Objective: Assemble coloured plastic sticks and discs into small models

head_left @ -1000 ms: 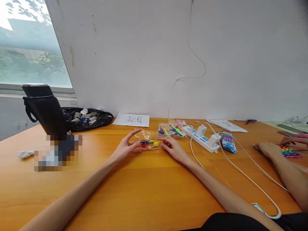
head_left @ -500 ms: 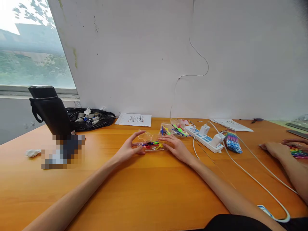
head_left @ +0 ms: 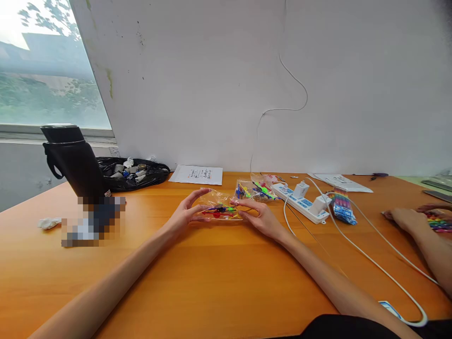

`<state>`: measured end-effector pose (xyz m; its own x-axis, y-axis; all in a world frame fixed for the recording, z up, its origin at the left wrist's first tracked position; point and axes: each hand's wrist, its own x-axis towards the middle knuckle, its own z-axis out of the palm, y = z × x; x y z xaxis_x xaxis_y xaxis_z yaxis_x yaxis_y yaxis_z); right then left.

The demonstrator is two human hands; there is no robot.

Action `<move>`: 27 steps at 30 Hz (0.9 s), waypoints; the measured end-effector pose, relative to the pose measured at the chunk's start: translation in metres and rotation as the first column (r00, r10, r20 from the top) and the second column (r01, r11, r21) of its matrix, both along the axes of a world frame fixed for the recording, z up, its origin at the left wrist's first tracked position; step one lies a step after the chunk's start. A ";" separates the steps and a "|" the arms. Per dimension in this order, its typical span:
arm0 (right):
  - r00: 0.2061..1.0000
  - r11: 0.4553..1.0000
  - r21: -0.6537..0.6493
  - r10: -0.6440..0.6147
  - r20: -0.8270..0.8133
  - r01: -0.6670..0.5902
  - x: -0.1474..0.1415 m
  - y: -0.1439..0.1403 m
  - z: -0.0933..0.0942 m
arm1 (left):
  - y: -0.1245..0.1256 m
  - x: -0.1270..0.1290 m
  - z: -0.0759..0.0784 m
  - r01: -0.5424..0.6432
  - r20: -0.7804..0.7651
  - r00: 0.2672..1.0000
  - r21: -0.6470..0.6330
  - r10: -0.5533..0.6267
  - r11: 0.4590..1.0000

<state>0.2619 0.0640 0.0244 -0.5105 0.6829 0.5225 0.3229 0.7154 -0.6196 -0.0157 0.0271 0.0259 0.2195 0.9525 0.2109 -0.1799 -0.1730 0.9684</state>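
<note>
A clear plastic bag [head_left: 219, 213] with small red, blue, black, green and yellow plastic parts is between my two hands, just above or on the wooden table. My left hand [head_left: 186, 210] grips its left edge, thumb and fingers on either side of the film. At the opposite edge, my right hand [head_left: 260, 215] pinches the bag with thumb and fingers. Behind it lies another clear bag of colourful parts [head_left: 243, 190], close to my right fingers. What exactly the parts are is too small to tell.
A white power strip [head_left: 300, 203] with plugs and looping cables lies to the right, beside a rainbow-coloured packet [head_left: 342, 207]. A black bottle [head_left: 74, 162] and a black bag of rubbish [head_left: 151, 175] stand left. Another person's hands [head_left: 406, 219] work at far right.
The bag's near side has tilted up a little, its film and parts shifting between my hands. Both hands have closed slightly more around its edges.
</note>
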 end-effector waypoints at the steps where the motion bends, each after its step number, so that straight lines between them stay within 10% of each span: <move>1: 1.000 1.000 -0.015 0.004 0.005 -0.004 0.000 -0.001 0.000 | 0.000 0.000 0.000 -0.003 0.013 1.000 0.000 0.003 1.000; 12: 0.998 0.996 -0.084 0.016 -0.059 -0.020 -0.001 -0.001 0.002 | 0.004 -0.002 -0.004 0.015 0.036 0.999 -0.029 -0.014 0.999; 19: 0.988 0.903 -0.406 0.156 0.002 -0.141 -0.002 0.003 -0.011 | -0.002 0.000 -0.003 0.048 0.015 0.999 -0.085 -0.047 0.995; 27: 0.984 0.935 -0.321 0.176 0.043 -0.153 -0.003 0.000 -0.007 | -0.001 -0.001 -0.002 0.046 -0.013 0.999 -0.102 -0.047 0.994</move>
